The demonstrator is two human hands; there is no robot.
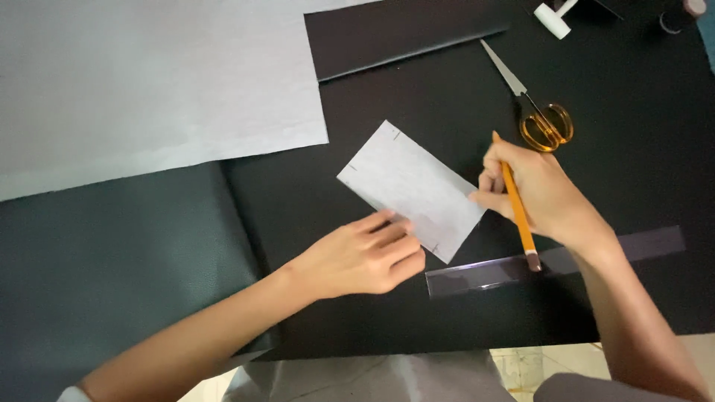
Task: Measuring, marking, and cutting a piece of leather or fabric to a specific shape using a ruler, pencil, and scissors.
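Black sheeting covers the worktop, where a small grey paper rectangle (411, 188) runs long from 10 to 4 o'clock, the left hand (363, 257) flat and loose at its 7 o'clock corner, the right hand (538, 195) pinching an orange pencil (517, 205) at its 3 o'clock edge

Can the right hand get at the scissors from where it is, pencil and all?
Probably yes: the scissors lie just beyond the right hand, nothing between, though it holds a pencil.

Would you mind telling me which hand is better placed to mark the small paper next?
Probably the right hand: it holds the pencil at the paper's edge, while the left hand presses the paper.
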